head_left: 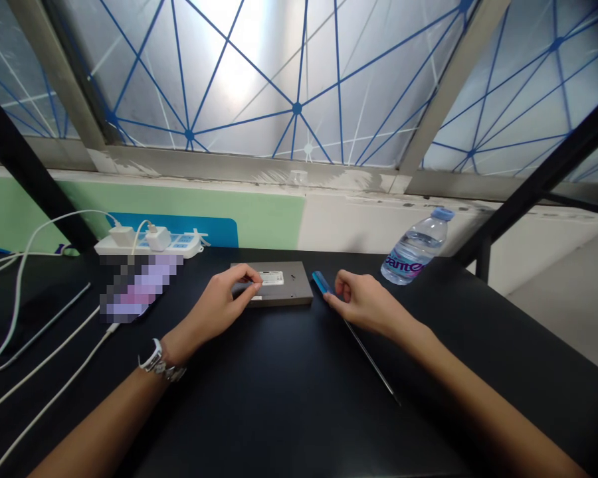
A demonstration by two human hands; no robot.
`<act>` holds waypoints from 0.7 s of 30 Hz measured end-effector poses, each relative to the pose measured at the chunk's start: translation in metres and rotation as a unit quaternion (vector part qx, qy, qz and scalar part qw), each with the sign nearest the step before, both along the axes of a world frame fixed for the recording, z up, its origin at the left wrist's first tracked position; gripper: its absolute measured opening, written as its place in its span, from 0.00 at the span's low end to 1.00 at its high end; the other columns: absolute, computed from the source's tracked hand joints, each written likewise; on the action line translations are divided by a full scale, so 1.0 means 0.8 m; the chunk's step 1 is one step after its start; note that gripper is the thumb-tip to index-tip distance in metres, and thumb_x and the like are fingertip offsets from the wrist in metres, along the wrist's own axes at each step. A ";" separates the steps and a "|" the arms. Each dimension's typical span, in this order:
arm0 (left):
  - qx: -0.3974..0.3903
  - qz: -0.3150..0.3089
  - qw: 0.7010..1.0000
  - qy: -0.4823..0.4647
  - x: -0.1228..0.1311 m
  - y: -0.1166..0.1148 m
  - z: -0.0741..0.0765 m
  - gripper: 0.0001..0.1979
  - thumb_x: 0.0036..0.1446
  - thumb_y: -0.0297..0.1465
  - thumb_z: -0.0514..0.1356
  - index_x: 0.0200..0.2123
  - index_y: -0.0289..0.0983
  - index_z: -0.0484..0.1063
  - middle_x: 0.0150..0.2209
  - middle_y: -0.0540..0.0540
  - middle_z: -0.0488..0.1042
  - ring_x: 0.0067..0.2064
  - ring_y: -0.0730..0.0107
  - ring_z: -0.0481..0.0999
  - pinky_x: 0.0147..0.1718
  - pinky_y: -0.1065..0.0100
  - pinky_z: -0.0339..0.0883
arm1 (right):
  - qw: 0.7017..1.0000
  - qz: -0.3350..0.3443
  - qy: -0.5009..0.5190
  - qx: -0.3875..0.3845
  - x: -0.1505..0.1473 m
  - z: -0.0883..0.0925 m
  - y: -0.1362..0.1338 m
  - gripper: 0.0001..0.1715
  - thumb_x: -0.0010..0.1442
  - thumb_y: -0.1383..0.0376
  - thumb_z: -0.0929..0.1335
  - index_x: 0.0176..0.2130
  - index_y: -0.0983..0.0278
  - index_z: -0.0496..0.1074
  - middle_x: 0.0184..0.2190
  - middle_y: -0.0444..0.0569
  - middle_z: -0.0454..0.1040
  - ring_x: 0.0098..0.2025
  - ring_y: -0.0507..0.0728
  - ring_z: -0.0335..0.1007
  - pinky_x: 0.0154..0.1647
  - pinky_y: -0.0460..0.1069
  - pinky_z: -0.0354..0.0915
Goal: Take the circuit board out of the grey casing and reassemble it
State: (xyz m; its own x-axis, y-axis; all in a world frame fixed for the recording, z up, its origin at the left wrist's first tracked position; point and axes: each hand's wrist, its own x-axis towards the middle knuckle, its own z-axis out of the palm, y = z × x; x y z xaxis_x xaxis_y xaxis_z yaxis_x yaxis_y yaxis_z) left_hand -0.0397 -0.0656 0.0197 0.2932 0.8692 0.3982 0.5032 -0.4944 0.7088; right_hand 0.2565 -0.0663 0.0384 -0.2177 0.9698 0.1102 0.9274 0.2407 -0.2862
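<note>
A flat grey box (284, 287) with a white label lies on the black table (289, 398) near the far edge. My left hand (224, 302), with a watch on the wrist, grips the box's left end, fingers curled over its top. My right hand (361, 302) rests just right of the box, fingers pinched on a screwdriver with a blue handle (321, 282). Its thin shaft (373, 365) runs back under my forearm toward the near right.
A water bottle (418, 247) lies at the far right of the table. A white power strip (147, 244) with chargers sits at the far left, white cables (14, 292) trailing off it. A blurred-out object (137, 285) lies beside it. Black frame legs stand at both sides.
</note>
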 end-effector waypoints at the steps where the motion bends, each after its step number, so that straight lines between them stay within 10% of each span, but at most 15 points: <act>1: -0.011 0.003 1.000 -0.021 0.005 -0.002 0.000 0.06 0.64 0.34 0.58 0.37 0.39 0.73 0.39 0.46 0.77 0.41 0.64 0.77 0.44 0.62 0.69 | 0.998 -0.017 0.005 -0.058 0.009 -0.001 0.002 0.16 0.58 0.53 0.70 0.29 0.62 0.69 0.23 0.48 0.74 0.25 0.56 0.69 0.25 0.49 0.60; 8: -0.181 -0.050 0.948 -0.258 0.032 -0.010 -0.008 0.09 0.59 0.36 0.65 0.37 0.36 0.72 0.32 0.48 0.76 0.35 0.68 0.77 0.39 0.65 0.72 | 0.951 -0.031 0.164 -0.261 0.020 -0.012 0.008 0.07 0.53 0.66 0.70 0.25 0.64 0.70 0.15 0.43 0.71 0.19 0.50 0.62 0.21 0.44 0.56; 13: -0.256 -0.053 0.898 -0.354 0.037 -0.012 -0.009 0.11 0.57 0.36 0.68 0.37 0.36 0.74 0.38 0.44 0.80 0.38 0.68 0.79 0.44 0.63 0.73 | 0.855 0.013 0.472 -0.216 0.007 0.004 0.002 0.13 0.55 0.58 0.72 0.28 0.63 0.67 0.15 0.39 0.69 0.12 0.47 0.55 0.12 0.43 0.52; 17: -0.290 -0.050 0.873 -0.389 0.039 -0.013 -0.011 0.11 0.57 0.36 0.68 0.38 0.36 0.75 0.44 0.42 0.81 0.44 0.64 0.79 0.49 0.60 0.72 | 0.756 0.048 0.638 -0.141 -0.006 0.007 -0.004 0.13 0.55 0.59 0.73 0.29 0.63 0.67 0.19 0.45 0.75 0.16 0.52 0.68 0.17 0.46 0.65; 21: -0.328 -0.045 0.841 -0.428 0.040 -0.012 -0.014 0.09 0.58 0.35 0.68 0.38 0.37 0.75 0.44 0.44 0.80 0.45 0.66 0.79 0.50 0.62 0.72 | 0.723 0.070 0.681 -0.086 -0.013 -0.001 -0.008 0.08 0.57 0.63 0.72 0.33 0.63 0.69 0.25 0.49 0.79 0.26 0.57 0.77 0.26 0.50 0.73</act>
